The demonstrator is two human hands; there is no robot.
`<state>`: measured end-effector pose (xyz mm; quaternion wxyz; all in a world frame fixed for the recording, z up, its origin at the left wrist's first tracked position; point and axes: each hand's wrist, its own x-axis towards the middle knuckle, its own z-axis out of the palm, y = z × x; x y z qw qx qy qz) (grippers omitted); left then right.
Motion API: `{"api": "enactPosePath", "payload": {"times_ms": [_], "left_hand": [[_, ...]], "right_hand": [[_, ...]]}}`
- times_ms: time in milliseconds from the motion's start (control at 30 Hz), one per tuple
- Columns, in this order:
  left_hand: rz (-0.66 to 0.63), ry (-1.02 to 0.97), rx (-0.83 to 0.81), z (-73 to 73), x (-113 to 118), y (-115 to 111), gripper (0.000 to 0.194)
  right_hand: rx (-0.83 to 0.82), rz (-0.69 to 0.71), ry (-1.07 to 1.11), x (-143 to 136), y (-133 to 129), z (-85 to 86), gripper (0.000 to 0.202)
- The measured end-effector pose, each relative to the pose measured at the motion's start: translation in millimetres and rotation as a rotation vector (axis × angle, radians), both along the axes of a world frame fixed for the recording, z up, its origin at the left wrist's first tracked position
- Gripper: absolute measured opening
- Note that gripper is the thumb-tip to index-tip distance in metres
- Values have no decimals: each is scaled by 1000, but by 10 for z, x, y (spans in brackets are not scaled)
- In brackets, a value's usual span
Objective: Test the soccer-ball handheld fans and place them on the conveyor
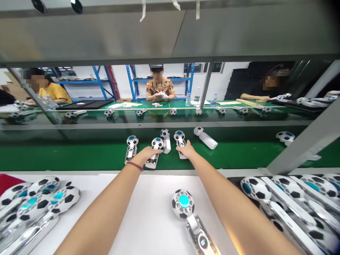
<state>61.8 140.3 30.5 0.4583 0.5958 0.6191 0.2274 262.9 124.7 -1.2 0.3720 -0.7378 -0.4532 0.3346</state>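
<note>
My left hand [149, 154] has its fingers around the handle of a handheld fan [157, 143] with a football-patterned head, on the green belt. To its right, my right hand [186, 151] grips the handle of a second fan [179, 135]; its far fingers are partly hidden. Between the two hands lies a white-handled fan [166, 142], its head pointing away. Another fan [131, 146] is left of my left hand. Below my forearms, a fan [183, 202] with a blue centre and a lit display rests on the white table surface [148, 209].
More fans are piled at the left [39, 202] and in a dark tray at the right [287, 198]. A fan [208, 140] lies on the green belt [87, 152]. A metal post [305, 138] slants at the right. Several people sit across the line.
</note>
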Motion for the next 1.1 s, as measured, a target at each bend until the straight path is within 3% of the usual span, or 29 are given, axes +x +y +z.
{"api": "enactPosePath", "payload": {"times_ms": [100, 267, 400, 467, 600, 700, 833, 967, 1100], "left_hand": [[-15, -323, 70, 81, 34, -284, 41], [-36, -732, 52, 326, 23, -699, 55], [-73, -936, 47, 394, 2, -932, 57], [-110, -898, 137, 324, -26, -1021, 58], [-134, -822, 239, 39, -98, -1157, 68], [-144, -737, 125, -194, -134, -1243, 67], [-259, -712, -75, -409, -154, -1321, 49], [-224, -931, -185, -484, -162, -1338, 42], [-194, -1030, -272, -449, -174, -1344, 45]], "right_hand": [[128, 51, 176, 127, -195, 142, 39], [335, 171, 520, 141, -672, 569, 48], [344, 288, 815, 37, -1005, 787, 58], [323, 271, 849, 29, -1149, 740, 60], [412, 180, 648, 131, -1368, 428, 68], [348, 218, 554, 205, -1465, 226, 68], [128, 215, 563, 188, -1514, 111, 47], [85, 136, 746, 121, -1518, 45, 44], [113, 179, 957, 105, -1545, 44, 59]]}}
